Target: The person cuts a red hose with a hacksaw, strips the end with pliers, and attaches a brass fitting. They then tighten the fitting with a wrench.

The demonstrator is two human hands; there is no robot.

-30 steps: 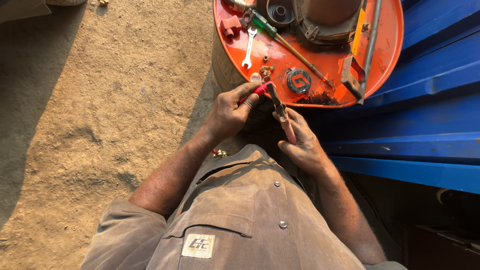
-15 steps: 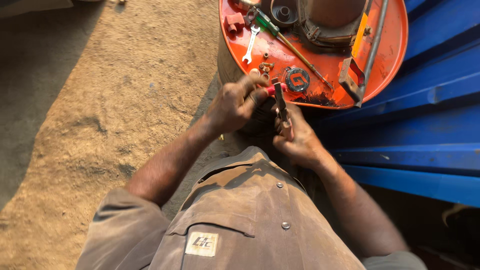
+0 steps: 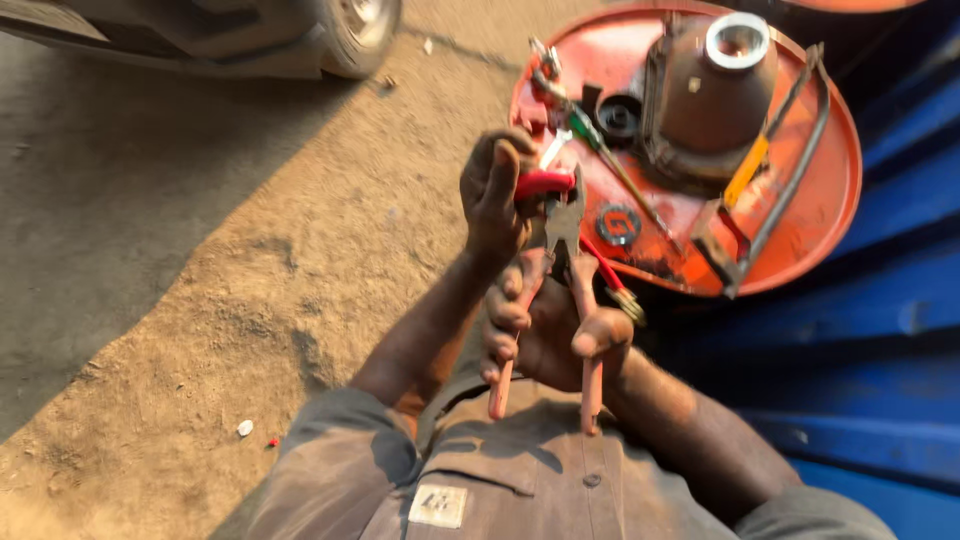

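Right hand (image 3: 550,335) grips pliers (image 3: 562,290) by both handles, nose up; left hand (image 3: 495,190) pinches a red piece (image 3: 543,183) at the nose, beside an orange drum (image 3: 800,240).

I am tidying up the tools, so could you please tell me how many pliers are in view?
1: the pink-handled pliers are in the right hand, jaws up beside the red piece in the left hand. Others may lie hidden among the clutter on the drum top.
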